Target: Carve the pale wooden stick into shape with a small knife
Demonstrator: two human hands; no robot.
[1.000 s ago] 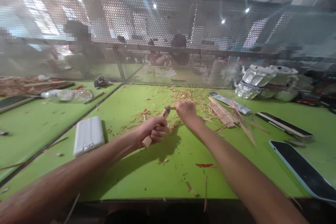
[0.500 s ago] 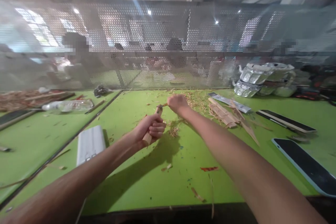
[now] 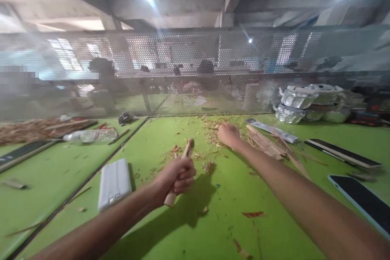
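- Surface: green table [image 3: 213, 227], littered with wood shavings [image 3: 213, 130]; I see a perforated metal screen [image 3: 183, 73] along its far edge.
- Left hand [image 3: 176, 178]: fist wrapped tight around a wooden stick [image 3: 183, 166], held tilted above the table centre.
- White power bank [image 3: 114, 183]: flat, left of that fist.
- Right hand [image 3: 228, 135]: curled shut farther out among the shavings; I cannot tell what it holds.
- Wood strips [image 3: 265, 144]: just right of it.

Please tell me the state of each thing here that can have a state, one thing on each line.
left hand: closed around the wooden stick
wooden stick: upright, tilted, held
right hand: closed, over the wood shavings
wood shavings: scattered on the green table
plastic bottle: lying on its side
phone: screen dark, flat
white power bank: lying flat
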